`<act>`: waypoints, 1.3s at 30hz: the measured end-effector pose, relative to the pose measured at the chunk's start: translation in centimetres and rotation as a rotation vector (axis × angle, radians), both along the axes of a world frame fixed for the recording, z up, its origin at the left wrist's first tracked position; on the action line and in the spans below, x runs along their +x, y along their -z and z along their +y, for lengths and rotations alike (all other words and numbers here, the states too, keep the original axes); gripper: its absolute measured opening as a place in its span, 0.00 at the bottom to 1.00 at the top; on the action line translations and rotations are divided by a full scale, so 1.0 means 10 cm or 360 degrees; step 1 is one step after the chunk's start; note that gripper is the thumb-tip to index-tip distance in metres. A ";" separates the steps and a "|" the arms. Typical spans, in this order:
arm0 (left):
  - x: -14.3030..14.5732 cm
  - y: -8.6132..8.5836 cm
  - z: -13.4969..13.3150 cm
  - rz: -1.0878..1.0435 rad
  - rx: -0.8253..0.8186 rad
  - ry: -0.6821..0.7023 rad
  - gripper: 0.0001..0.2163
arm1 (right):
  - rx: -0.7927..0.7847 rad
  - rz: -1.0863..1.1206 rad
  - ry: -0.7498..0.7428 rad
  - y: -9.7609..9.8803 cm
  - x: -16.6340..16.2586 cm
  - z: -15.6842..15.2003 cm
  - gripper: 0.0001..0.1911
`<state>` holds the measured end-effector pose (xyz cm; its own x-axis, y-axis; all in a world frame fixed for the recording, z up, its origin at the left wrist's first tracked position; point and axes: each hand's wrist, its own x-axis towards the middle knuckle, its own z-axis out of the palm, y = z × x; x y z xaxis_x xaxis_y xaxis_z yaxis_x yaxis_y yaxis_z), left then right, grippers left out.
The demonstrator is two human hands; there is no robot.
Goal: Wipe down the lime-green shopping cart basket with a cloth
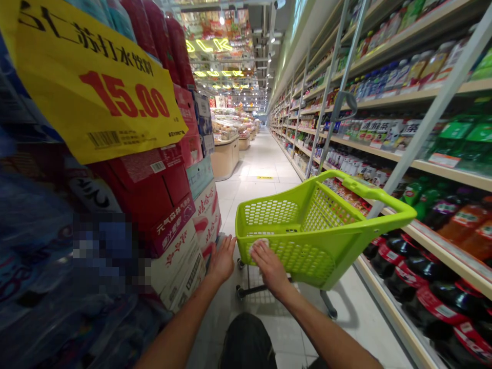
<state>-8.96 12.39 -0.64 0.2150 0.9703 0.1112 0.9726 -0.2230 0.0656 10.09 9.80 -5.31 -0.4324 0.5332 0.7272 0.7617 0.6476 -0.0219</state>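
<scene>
A lime-green plastic shopping cart (292, 261) stands across the aisle in front of me. My right hand (269, 266) presses a small crumpled whitish cloth (258, 245) flat against the near side wall of the basket, close to its left corner. Most of the cloth is hidden under the fingers. My left hand (223, 260) is stretched out beside that corner with its fingers extended, and nothing is in it. Whether its fingertips touch the basket I cannot tell. The cart's handle (378, 197) points to the right, towards the shelves.
Drink shelves (434, 171) with a slanted metal ladder (426, 118) line the right side. Stacked drink cartons (179, 205) under a yellow price sign (100, 92) rise close on the left. The tiled aisle (265, 154) runs ahead past display counters (224, 158).
</scene>
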 end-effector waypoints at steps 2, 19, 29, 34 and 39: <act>0.02 -0.04 0.01 -0.0019 0.0042 -0.0038 0.32 | 0.0049 -0.0001 -0.0043 -0.10 -0.17 0.12 0.21; 0.66 -0.32 0.37 0.0012 -0.0165 0.0211 0.32 | -0.0043 -0.0143 0.0206 0.14 0.55 0.33 0.16; 0.85 -0.55 0.42 0.0087 -0.0148 0.0164 0.28 | 0.0150 0.0061 0.0224 0.15 0.67 0.44 0.19; 1.07 -0.49 0.46 0.0134 -0.0128 0.0296 0.30 | 0.0157 0.0104 0.0236 0.07 0.72 0.46 0.21; 1.08 -0.41 0.43 0.0199 -0.0051 0.0215 0.30 | 0.0217 0.0195 0.0359 -0.11 0.85 0.54 0.23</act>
